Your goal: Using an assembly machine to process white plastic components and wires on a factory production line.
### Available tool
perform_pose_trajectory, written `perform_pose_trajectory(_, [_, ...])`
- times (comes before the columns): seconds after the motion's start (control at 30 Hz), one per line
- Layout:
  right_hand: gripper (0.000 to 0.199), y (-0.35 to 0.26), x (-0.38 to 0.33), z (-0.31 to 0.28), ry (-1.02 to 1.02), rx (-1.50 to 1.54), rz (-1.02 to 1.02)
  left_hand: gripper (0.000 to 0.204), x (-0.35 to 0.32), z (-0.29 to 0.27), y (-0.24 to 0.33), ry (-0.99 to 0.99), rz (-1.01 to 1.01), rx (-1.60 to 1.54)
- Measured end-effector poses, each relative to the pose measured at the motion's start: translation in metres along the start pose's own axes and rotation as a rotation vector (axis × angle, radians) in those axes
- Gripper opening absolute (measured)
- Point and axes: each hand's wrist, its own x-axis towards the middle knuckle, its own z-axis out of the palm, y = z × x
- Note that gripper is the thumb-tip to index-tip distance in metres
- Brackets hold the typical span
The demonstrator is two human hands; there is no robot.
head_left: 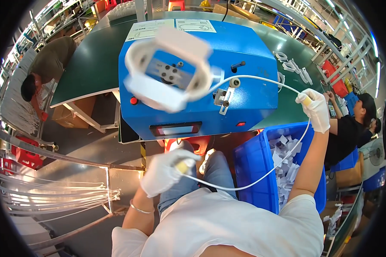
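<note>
A white cable (261, 77) runs from the winding head of a blue machine (257, 55) to my right hand (316, 110), raised at the right in a white glove. Its fingers are closed around the cable. From there the cable hangs in a long curve down to my left hand (165, 171), also gloved and closed on it above my lap. Each hand shows a pale yellow patch at the fingertips. On the machine's front, a white frame-shaped winding former (169, 73) is smeared by motion. A roller guide (234, 82) stands beside it, close to the cable.
A blue bin (255, 171) of white scraps stands by my right arm. Coiled white cables (289, 66) lie on the green table (90, 55). Bundled white cables (73, 197) hang at the left. Co-workers sit at the right (349, 128) and bend at the left (51, 64).
</note>
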Motion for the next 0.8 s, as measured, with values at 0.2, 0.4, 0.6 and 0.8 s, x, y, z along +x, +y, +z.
perform_pose_trajectory(0.2, [0.021, -0.007, -0.004, 0.014, -0.068, 0.265, 0.058, 0.025, 0.015, 0.038, -0.040, -0.320, -0.360, -0.290])
perform_pose_trajectory(0.4, [0.019, -0.051, -0.002, 0.054, -0.225, 0.153, 0.015, 0.032, 0.020, 0.048, -0.097, -0.294, -0.231, -0.202])
perform_pose_trajectory(0.6, [0.021, -0.053, 0.004, 0.066, -0.279, 0.146, -0.021, 0.033, 0.010, 0.038, -0.109, -0.192, -0.349, 0.017])
perform_pose_trajectory(0.8, [0.026, -0.049, 0.000, 0.063, -0.208, 0.220, -0.033, 0.027, 0.009, 0.038, -0.125, -0.284, -0.320, -0.025])
